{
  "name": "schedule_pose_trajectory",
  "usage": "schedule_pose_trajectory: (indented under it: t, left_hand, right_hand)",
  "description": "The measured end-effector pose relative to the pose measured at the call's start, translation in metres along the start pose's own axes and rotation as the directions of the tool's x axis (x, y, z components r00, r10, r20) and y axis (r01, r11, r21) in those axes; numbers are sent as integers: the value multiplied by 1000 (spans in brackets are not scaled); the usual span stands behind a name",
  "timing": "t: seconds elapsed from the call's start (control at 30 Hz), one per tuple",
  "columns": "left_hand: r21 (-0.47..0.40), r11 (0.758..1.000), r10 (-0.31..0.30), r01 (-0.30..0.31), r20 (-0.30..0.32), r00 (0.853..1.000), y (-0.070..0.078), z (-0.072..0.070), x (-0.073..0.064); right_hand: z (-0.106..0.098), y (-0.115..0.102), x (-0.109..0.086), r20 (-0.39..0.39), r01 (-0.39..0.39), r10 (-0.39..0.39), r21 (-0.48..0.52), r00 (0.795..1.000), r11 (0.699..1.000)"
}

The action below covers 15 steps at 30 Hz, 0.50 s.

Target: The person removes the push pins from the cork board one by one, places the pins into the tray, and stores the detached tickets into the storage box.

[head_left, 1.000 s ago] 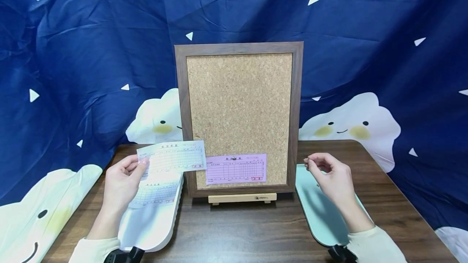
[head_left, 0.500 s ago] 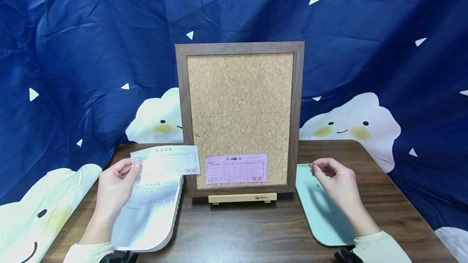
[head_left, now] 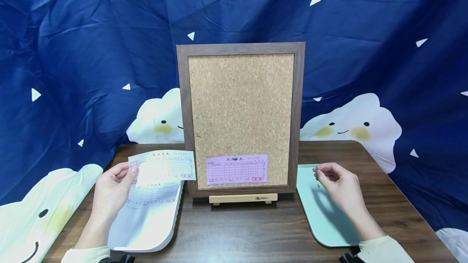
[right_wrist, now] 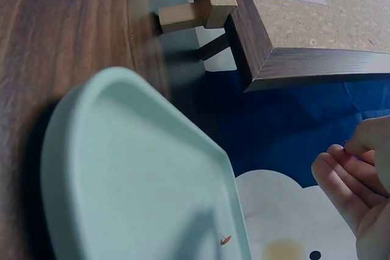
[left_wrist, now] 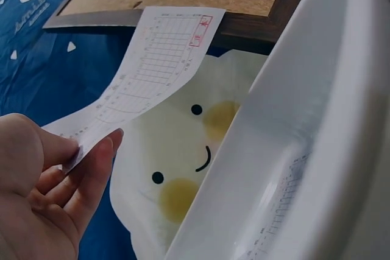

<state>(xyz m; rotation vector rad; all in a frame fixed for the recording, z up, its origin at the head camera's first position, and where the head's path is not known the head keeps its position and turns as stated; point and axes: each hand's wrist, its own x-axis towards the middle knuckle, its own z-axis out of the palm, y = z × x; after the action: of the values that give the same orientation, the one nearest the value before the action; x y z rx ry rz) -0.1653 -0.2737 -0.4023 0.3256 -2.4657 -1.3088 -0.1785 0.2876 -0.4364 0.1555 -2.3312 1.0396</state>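
My left hand (head_left: pixel 113 190) pinches a pale printed receipt slip (head_left: pixel 164 165) by its left end, thumb on the front face. The slip hangs over the white tray (head_left: pixel 146 230), and its right end overlaps the corkboard's frame. Another pale receipt slip (head_left: pixel 153 194) lies in that tray. On the right, over the mint-green tray (head_left: pixel 314 214), my right hand (head_left: pixel 340 184) has thumb and forefinger together on a tiny thumbtack (right_wrist: pixel 345 144), mostly hidden by the fingertips. A copper-coloured thumbtack (right_wrist: pixel 225 240) lies in the green tray. A purple receipt slip (head_left: pixel 237 171) is pinned low on the corkboard (head_left: pixel 241 104).
The corkboard leans upright on a small wooden stand (head_left: pixel 243 198) in the middle of the brown wooden table (head_left: pixel 234 230). Behind it hangs a blue cloth (head_left: pixel 237 7) with clouds and white triangles. The white tray's rim stands close to my left hand.
My left hand has drawn the slip left and down, away from the cork surface. My right hand has shifted slightly right and down over the green tray.
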Motion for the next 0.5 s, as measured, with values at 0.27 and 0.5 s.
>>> schedule_pose_trajectory:
  t: [0.27, 0.5]
  left_hand:
    - [18, 1000, -16, 16, 18, 1000, -8, -4, 1]
    - [30, 998, -64, 63, 28, 998, -18, -10, 0]
  right_hand:
    - [-4, 7, -6, 9, 5, -5, -2, 1000, 1000]
    - [-8, 10, -7, 27, -12, 12, -20, 1000, 1000]
